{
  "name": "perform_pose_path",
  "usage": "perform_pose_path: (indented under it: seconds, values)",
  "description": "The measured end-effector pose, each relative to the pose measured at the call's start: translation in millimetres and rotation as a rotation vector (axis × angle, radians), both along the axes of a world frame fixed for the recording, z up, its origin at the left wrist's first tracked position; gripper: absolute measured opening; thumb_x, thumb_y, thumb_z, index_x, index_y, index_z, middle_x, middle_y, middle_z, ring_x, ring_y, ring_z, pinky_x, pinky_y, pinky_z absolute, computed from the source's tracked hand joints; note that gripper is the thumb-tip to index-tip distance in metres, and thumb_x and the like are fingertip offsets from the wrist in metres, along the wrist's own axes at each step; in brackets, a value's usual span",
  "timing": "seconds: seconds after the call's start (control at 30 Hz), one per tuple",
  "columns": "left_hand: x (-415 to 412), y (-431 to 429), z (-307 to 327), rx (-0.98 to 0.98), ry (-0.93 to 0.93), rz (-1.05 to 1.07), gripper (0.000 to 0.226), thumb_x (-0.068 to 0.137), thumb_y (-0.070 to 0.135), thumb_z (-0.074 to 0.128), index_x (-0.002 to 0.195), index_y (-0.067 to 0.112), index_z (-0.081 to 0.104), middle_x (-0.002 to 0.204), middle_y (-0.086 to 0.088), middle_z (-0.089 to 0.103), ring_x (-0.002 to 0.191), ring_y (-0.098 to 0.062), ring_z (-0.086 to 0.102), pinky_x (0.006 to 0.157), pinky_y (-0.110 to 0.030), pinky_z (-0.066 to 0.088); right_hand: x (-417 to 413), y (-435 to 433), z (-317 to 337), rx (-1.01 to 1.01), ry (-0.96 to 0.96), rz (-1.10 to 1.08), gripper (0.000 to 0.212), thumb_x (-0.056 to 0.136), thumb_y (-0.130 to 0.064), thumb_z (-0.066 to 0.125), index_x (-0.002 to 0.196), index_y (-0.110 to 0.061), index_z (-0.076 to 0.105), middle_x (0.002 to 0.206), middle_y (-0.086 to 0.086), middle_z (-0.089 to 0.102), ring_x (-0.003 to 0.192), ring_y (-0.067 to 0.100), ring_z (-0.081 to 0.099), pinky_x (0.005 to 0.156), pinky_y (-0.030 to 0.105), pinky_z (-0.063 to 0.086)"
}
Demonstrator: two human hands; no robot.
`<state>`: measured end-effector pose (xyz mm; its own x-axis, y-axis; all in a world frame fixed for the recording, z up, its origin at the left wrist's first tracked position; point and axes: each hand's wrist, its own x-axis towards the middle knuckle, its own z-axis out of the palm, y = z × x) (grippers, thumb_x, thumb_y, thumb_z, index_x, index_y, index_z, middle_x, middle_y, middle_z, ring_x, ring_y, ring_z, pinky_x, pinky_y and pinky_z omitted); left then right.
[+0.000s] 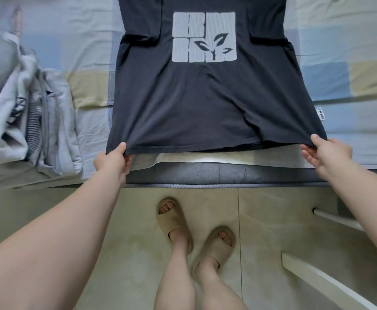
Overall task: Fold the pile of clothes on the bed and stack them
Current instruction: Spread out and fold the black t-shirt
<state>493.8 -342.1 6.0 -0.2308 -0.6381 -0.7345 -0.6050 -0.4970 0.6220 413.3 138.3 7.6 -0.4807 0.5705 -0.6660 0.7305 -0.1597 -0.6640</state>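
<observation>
- One dark T-shirt lies spread flat on the bed, print up.
- Two hands: left hand and right hand each pinch a hem corner.
- One heap of clothes at left, perhaps several pieces.
- Two slippers.
</observation>
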Motion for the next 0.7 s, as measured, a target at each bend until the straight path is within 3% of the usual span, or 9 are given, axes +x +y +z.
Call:
perform_pose_path:
  seconds: [0.13, 0.23, 0.33, 0.47, 0.53, 0.6, 0.7]
  values:
    - [42, 2, 46, -0.007, -0.079, 0.025, 0.025, 0.091, 0.013, 0.074, 0.110, 0.014, 0.057, 0.116, -0.010, 0.069, 0.065, -0.015, 0.067, 0.048, -0.021, 0.052, 36, 11, 47, -0.022, -0.021, 0.010, 0.024, 0.101, -0.019, 0.058, 0.123, -0.012, 0.051, 0.110, 0.010, 0.068, 0.065, 0.009, 0.072, 0.050, 0.020, 0.054]
    - [83, 1, 80, 0.016, -0.133, 0.055, 0.020, 0.090, 0.012, 0.075, 0.100, 0.013, 0.058, 0.115, -0.012, 0.070, 0.069, -0.016, 0.066, 0.054, -0.023, 0.054, 77, 14, 81, -0.054, -0.079, 0.005, 0.038, 0.101, -0.020, 0.059, 0.136, -0.012, 0.047, 0.115, 0.010, 0.067, 0.066, 0.012, 0.072, 0.055, 0.024, 0.057]
    - [125, 1, 124, 0.044, -0.203, 0.064, 0.035, 0.090, 0.015, 0.075, 0.120, 0.009, 0.058, 0.114, -0.011, 0.071, 0.068, -0.014, 0.068, 0.049, -0.023, 0.050, 118, 15, 128, -0.081, -0.129, -0.010, 0.030, 0.100, -0.020, 0.060, 0.127, -0.017, 0.048, 0.119, 0.007, 0.068, 0.078, 0.017, 0.072, 0.062, 0.028, 0.055]
    - [157, -1, 170, 0.077, -0.252, 0.099, 0.040, 0.092, 0.019, 0.071, 0.129, 0.012, 0.056, 0.102, -0.006, 0.073, 0.066, -0.012, 0.068, 0.052, -0.025, 0.051, 156, 19, 178, -0.093, -0.171, -0.034, 0.039, 0.100, -0.023, 0.060, 0.136, -0.013, 0.050, 0.117, 0.009, 0.070, 0.075, 0.015, 0.072, 0.052, 0.026, 0.054]
    - [157, -4, 187, 0.106, -0.239, 0.105, 0.035, 0.095, 0.019, 0.068, 0.128, 0.014, 0.058, 0.089, -0.001, 0.072, 0.065, -0.010, 0.068, 0.055, -0.025, 0.050, 158, 18, 199, -0.106, -0.177, -0.042, 0.038, 0.100, -0.025, 0.060, 0.135, -0.012, 0.053, 0.111, 0.008, 0.072, 0.072, 0.014, 0.072, 0.048, 0.023, 0.053]
    - [146, -8, 202, 0.129, -0.208, 0.105, 0.025, 0.098, 0.018, 0.063, 0.122, 0.017, 0.059, 0.084, 0.001, 0.071, 0.066, -0.009, 0.067, 0.057, -0.026, 0.048, 150, 14, 219, -0.115, -0.173, -0.046, 0.034, 0.100, -0.024, 0.060, 0.132, -0.012, 0.055, 0.102, 0.006, 0.072, 0.073, 0.014, 0.072, 0.053, 0.026, 0.054]
    - [116, -11, 219, 0.170, -0.154, 0.096, 0.003, 0.101, 0.019, 0.056, 0.101, 0.020, 0.060, 0.075, 0.006, 0.071, 0.066, -0.007, 0.064, 0.056, -0.024, 0.044, 122, 6, 240, -0.134, -0.138, -0.046, 0.023, 0.101, -0.021, 0.057, 0.122, -0.012, 0.057, 0.097, 0.006, 0.072, 0.074, 0.014, 0.072, 0.058, 0.027, 0.053]
